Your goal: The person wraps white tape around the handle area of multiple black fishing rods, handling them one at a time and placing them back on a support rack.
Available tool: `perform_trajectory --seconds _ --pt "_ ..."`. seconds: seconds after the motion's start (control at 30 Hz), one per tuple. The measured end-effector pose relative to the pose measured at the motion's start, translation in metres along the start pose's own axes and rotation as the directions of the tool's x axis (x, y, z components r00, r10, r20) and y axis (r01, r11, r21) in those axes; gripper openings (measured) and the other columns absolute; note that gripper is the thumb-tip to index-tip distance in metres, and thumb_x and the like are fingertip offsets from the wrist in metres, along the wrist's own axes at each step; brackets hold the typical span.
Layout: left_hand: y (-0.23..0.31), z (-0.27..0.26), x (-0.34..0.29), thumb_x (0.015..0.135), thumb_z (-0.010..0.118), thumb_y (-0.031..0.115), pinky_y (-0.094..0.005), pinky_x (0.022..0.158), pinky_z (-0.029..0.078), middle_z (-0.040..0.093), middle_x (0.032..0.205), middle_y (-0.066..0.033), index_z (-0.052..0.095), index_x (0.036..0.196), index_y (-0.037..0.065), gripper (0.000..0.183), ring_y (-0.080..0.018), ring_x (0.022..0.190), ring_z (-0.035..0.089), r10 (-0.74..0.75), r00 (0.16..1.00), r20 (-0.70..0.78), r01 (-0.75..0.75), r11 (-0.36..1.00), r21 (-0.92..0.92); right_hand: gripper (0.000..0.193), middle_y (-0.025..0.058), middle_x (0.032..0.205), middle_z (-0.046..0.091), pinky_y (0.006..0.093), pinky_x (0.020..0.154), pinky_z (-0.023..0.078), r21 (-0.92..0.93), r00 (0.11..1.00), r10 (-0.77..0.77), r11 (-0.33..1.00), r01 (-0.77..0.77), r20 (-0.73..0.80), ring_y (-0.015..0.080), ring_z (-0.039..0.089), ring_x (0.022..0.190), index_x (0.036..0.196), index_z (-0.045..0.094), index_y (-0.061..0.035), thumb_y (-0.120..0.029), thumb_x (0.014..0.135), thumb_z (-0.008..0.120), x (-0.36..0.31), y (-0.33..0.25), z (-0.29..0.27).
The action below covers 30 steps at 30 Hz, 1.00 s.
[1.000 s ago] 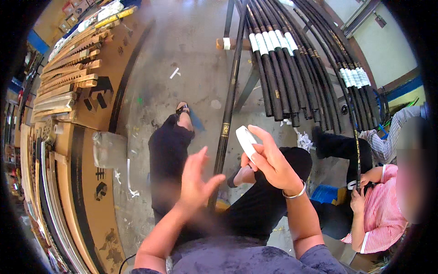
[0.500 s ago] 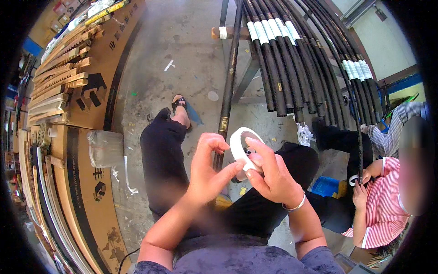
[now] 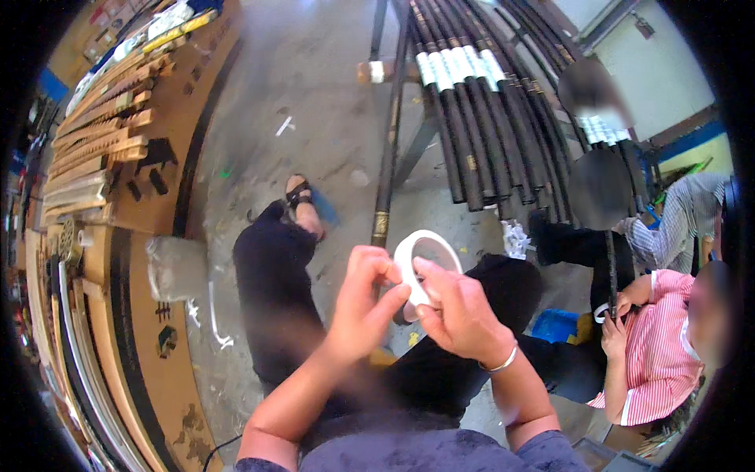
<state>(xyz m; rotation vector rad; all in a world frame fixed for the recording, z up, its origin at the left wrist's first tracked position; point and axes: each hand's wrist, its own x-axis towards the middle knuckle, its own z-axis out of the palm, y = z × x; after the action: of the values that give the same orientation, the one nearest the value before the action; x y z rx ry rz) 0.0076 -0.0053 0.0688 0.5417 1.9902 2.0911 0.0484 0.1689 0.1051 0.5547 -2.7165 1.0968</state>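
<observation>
A roll of white tape (image 3: 406, 259) is upright in front of me above my lap. My right hand (image 3: 468, 315) grips its right side, with fingers reaching into the ring and the thumb at its lower edge. At the roll's left side, my left hand (image 3: 358, 303) is closed, its thumb and curled fingers pinched against the tape's edge. Whether a loose tape end lies between those fingertips is too small to tell. Just behind the hands, a black pole (image 3: 386, 181) with a gold mark slants down toward my lap, its lower part hidden.
Several black poles (image 3: 464, 134) with white-wrapped bands rest on a rack ahead right. A person in a striped shirt (image 3: 657, 346) sits at right, holding a pole and tape. Large cardboard boxes (image 3: 157, 346) with wooden strips (image 3: 102, 145) stand left. Tape scraps (image 3: 219, 322) litter the floor.
My left fingers have closed in from apart to a pinch at the tape's edge. The roll has turned slightly in my right hand. The whole view has shifted a little.
</observation>
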Motion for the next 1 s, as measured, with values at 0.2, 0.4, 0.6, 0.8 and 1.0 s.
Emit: perform_trajectory --seconds 0.2,0.4,0.6,0.8,1.0 --pt "0.006 0.005 -0.003 0.081 0.056 0.001 -0.0284 0.091 0.035 0.045 0.102 -0.0099 0.049 0.086 0.003 0.008 -0.0186 0.097 0.045 -0.044 0.999 -0.005 0.043 0.995 -0.092 0.056 0.0203 0.075 0.062 0.0488 0.059 0.05 -0.106 0.973 0.175 0.981 -0.16 0.149 0.0395 0.061 0.065 0.134 0.036 0.0014 -0.015 0.085 0.056 -0.009 -0.003 0.009" --pt "-0.001 0.027 -0.031 0.087 0.057 0.006 -0.0292 0.082 0.036 0.046 0.088 -0.0075 0.04 0.084 0.005 0.016 -0.0174 0.086 0.043 0.185 0.956 -0.229 -0.17 0.982 0.086 0.049 0.0152 0.081 0.064 0.0407 0.063 0.051 0.024 0.997 0.068 0.997 -0.067 -0.046 0.0321 0.064 0.072 0.13 0.044 -0.0077 -0.014 0.084 0.06 -0.023 -0.013 0.005" --pt "-0.008 0.012 -0.033 0.088 0.054 -0.001 -0.0326 0.08 0.04 0.051 0.089 -0.0102 0.044 0.092 0.003 0.012 -0.0176 0.084 0.048 0.244 0.942 -0.23 -0.253 0.968 -0.009 0.02 0.0154 0.081 0.062 0.045 0.061 0.051 0.175 0.991 0.117 0.979 -0.104 -0.063 0.0359 0.063 0.073 0.105 0.058 -0.0097 -0.021 0.089 0.057 -0.02 -0.005 0.019" --pt "-0.023 -0.013 -0.008 0.078 0.063 0.005 -0.0324 0.088 0.045 0.054 0.119 -0.0079 0.048 0.126 0.004 0.051 -0.019 0.103 0.053 -0.063 0.969 -0.238 0.156 0.904 0.398 0.017 0.0006 0.07 0.058 0.0237 0.053 0.044 0.551 0.815 0.507 0.61 -0.57 0.282 0.0063 0.051 0.059 0.107 0.06 -0.0093 -0.011 0.091 0.053 -0.033 0.019 -0.007" --pt "-0.038 -0.005 -0.002 0.077 0.071 0.009 -0.0309 0.08 0.049 0.053 0.115 -0.0111 0.036 0.136 -0.001 0.07 -0.0184 0.093 0.057 -0.271 0.957 -0.102 0.287 0.937 0.198 0.014 0.0006 0.068 0.057 0.0221 0.049 0.039 0.577 0.734 0.47 0.456 -0.678 0.491 0.0049 0.05 0.057 0.103 0.06 -0.0059 -0.015 0.094 0.054 0.0 0.051 0.003"
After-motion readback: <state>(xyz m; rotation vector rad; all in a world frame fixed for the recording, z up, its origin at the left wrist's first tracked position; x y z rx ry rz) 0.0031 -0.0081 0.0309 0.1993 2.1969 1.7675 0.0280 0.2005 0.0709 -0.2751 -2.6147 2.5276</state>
